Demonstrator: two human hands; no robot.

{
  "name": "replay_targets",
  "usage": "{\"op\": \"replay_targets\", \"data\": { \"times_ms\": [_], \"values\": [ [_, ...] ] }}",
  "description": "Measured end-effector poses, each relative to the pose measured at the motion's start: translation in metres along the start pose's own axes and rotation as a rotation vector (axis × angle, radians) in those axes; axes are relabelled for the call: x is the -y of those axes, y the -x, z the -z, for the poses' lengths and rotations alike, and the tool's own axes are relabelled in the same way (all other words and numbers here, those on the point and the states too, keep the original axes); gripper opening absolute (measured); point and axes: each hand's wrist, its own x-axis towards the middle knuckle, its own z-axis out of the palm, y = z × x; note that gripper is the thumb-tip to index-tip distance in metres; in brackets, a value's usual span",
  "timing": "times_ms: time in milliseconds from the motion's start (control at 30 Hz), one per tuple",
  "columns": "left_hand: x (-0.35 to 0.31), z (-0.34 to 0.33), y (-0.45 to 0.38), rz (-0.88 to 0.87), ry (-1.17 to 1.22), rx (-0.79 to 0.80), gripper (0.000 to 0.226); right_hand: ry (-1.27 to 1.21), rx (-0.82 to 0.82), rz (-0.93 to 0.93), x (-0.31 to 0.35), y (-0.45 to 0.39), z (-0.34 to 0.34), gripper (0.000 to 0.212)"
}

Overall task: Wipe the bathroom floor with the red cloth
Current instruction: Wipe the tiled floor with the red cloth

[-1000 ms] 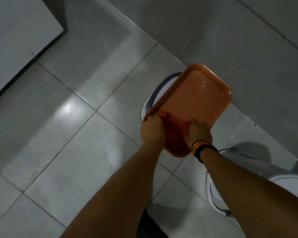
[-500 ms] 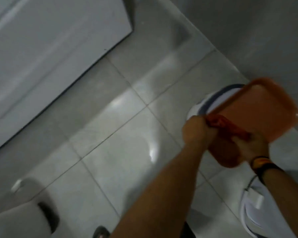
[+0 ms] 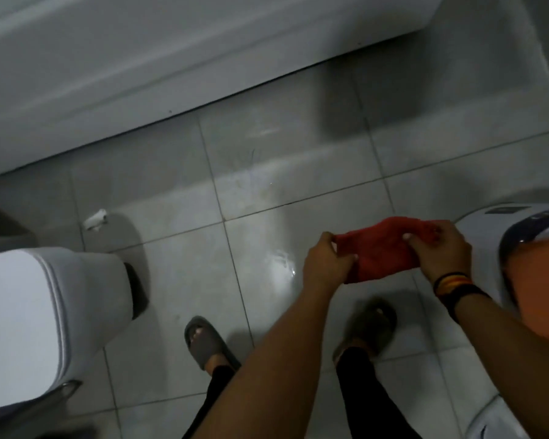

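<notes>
The red cloth hangs stretched between both hands, above the grey tiled bathroom floor. My left hand pinches its left edge. My right hand, with striped bands on the wrist, grips its right end. A wet shiny patch lies on the tile just left of my left hand.
An orange tray rests on a white bin at the right. A white toilet stands at the left, a scrap of paper behind it. A white door runs along the top. My feet in grey slippers stand below.
The cloth has come off the orange tray and both hands now hold it over the floor. The view has swung left, bringing the toilet, door and my feet into sight.
</notes>
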Motion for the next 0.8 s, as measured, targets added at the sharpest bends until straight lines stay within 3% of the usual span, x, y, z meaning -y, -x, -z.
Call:
{"op": "replay_targets", "data": {
  "times_ms": [167, 300, 433, 500, 567, 633, 700, 800],
  "values": [
    [0.114, 0.071, -0.034, 0.093, 0.167, 0.01, 0.033, 0.188, 0.093, 0.112, 0.013, 0.014, -0.144, 0.029],
    [0.191, 0.104, -0.081, 0.169, 0.241, 0.01, 0.024, 0.331, 0.155, 0.207, 0.009, 0.005, -0.247, 0.032],
    [0.256, 0.109, -0.145, 0.211, 0.17, 0.116, 0.022, 0.531, 0.172, 0.24, -0.015, -0.024, -0.327, 0.035],
    [0.278, 0.103, -0.168, 0.176, -0.041, 0.136, 0.031, 0.619, 0.121, 0.201, -0.033, -0.036, -0.357, 0.054],
    [0.3, 0.097, -0.188, 0.044, -0.31, -0.043, 0.035, 0.633, 0.094, 0.151, -0.058, -0.038, -0.389, 0.081],
    [0.319, 0.101, -0.206, -0.109, -0.393, -0.273, 0.034, 0.614, 0.093, 0.131, -0.087, -0.03, -0.426, 0.096],
    [0.335, 0.114, -0.226, -0.224, -0.469, -0.403, 0.043, 0.641, 0.065, 0.141, -0.112, -0.018, -0.46, 0.101],
    [0.36, 0.133, -0.265, -0.261, -0.537, -0.517, 0.056, 0.696, -0.102, 0.18, -0.128, -0.024, -0.498, 0.098]
  ]
}}
